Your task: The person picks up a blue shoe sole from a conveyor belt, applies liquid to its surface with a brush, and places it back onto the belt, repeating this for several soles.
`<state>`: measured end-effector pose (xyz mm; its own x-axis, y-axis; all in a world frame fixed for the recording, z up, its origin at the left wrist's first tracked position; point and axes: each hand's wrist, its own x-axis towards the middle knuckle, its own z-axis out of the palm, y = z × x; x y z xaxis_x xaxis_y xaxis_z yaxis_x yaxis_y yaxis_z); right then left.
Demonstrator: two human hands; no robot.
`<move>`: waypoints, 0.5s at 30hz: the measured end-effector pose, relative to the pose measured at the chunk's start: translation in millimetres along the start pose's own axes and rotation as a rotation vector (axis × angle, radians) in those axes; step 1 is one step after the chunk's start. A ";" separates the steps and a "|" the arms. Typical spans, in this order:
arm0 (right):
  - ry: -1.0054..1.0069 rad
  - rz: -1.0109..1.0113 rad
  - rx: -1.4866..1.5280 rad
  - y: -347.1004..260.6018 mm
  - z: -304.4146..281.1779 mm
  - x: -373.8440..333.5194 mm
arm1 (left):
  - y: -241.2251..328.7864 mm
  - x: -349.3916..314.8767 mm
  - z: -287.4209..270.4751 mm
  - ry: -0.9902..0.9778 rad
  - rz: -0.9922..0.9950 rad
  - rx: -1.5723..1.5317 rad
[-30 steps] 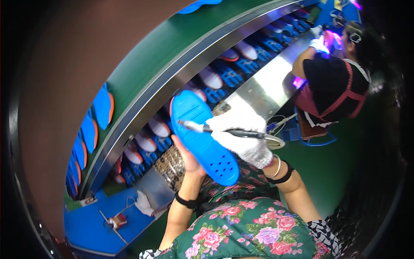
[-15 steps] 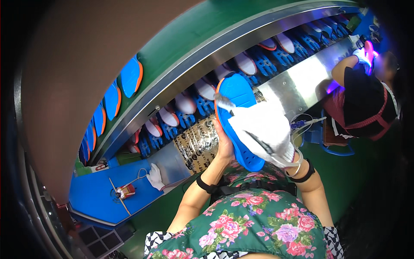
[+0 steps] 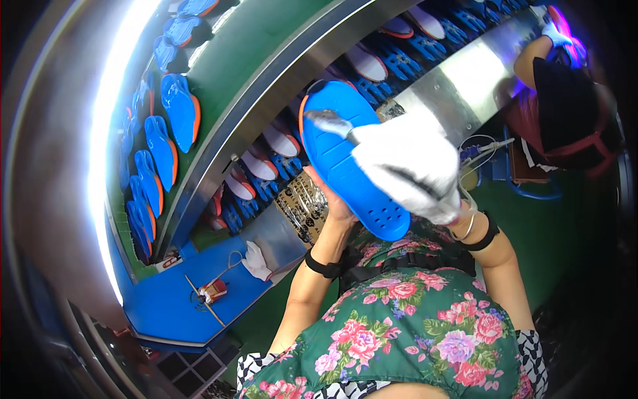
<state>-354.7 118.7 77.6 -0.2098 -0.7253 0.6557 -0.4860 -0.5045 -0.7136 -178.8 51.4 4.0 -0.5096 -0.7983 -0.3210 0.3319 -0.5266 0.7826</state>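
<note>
A blue shoe sole (image 3: 372, 179) with an orange edge and small holes in its heel is tilted up in front of my body. My bare left hand (image 3: 333, 199) grips it by its left side, the fingers partly hidden behind it. My right hand (image 3: 409, 166), in a white glove, is closed around a brush (image 3: 327, 122). Only the brush's greyish head and the start of its handle show. The head lies over the upper part of the sole; whether it touches cannot be made out. Motion blurs the glove.
A green conveyor with several blue soles (image 3: 181, 113) runs on the left. Behind the sole, a lower rack holds white-and-orange shoe parts (image 3: 281, 141). On a blue table (image 3: 166, 299) lie a white glove (image 3: 256, 261) and a red pot with a stick (image 3: 214, 291). A co-worker (image 3: 565, 113) sits at the right.
My view has turned, so more of the left conveyor and a bright lamp show. The sole and both hands sit slightly farther left and higher; the brush remains over the sole's upper part.
</note>
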 end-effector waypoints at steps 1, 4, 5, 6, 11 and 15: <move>-0.021 -0.084 -0.050 -4.9 0.2 5.7 | 0.4 0.5 -0.7 0.004 -0.002 0.000; -0.058 -0.104 0.074 -2.0 16.9 -9.3 | 0.2 2.6 -5.9 0.006 -0.015 0.004; -0.061 -0.120 0.119 -4.7 14.8 -11.0 | -0.5 2.8 -7.1 0.011 -0.014 0.002; -0.039 -0.051 0.150 -5.0 10.0 -9.2 | -0.5 1.7 -9.8 0.024 -0.008 0.003; -0.087 -0.012 0.053 -2.3 9.2 -19.6 | 1.0 6.3 -11.4 0.027 -0.004 -0.003; -0.087 0.012 0.267 -8.5 7.8 -16.4 | 2.2 2.4 -22.1 0.010 -0.025 0.011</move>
<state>-340.5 131.2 71.0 -0.1346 -0.7636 0.6316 -0.2409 -0.5930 -0.7683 -161.7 41.9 -6.8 -0.5093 -0.7879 -0.3461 0.3105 -0.5434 0.7800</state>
